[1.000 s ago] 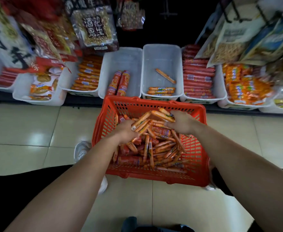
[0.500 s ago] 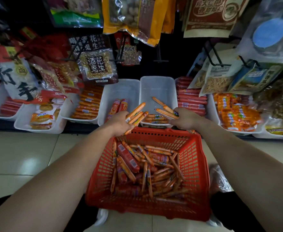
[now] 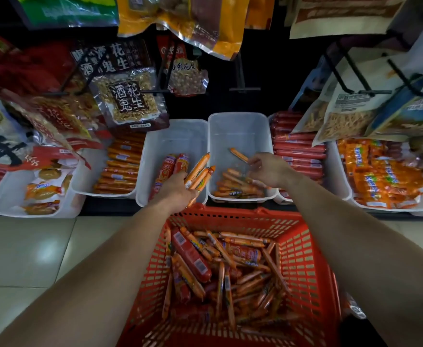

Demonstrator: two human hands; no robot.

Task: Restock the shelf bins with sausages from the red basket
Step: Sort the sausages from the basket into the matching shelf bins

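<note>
**A:** Head view. Hands first?

**B:** Left hand (image 3: 177, 190) grips a fan of thin sausages (image 3: 200, 171). They have glossy orange film casings and pinched ends, and they stick up and to the right out of the curled fingers. The hand sits over the seam between two shelf bins, just past the far rim of the red basket (image 3: 230, 217).

**A:** Right hand?

**B:** Right hand (image 3: 271, 169) is over the middle bin (image 3: 240, 131), fingers loosely bent and pointing left. One fingertip lies at the end of a single slim stick (image 3: 238, 154) that slants across the bin floor. With the motion blur I cannot tell whether the hand pinches it.

**A:** Bins?

**B:** The middle bin is translucent white plastic with smooth walls and rounded corners. A low heap of orange sticks (image 3: 233, 190) lies at its near end. The left neighbour bin (image 3: 175, 139) is the same make and holds two thick red sausages (image 3: 174, 169) side by side. Further left there are stacked orange rolls (image 3: 120, 166). To the right, long dark-red sausages (image 3: 298, 149) lie in flat rows.

**A:** Basket?

**B:** It is a rigid red plastic lattice, sitting between the forearms. Inside is a criss-crossed jumble of basket sausages (image 3: 245, 279), mostly thin and orange. There is also one fat red roll (image 3: 192, 259) with a white barcode label. Pale glossy floor tiles (image 3: 30, 246) show to the basket's left.

**A:** Overhead?

**B:** Crinkled snack bags hang on black hooks. A clear-windowed peanut bag (image 3: 130, 98) hangs above the left bins.
</note>
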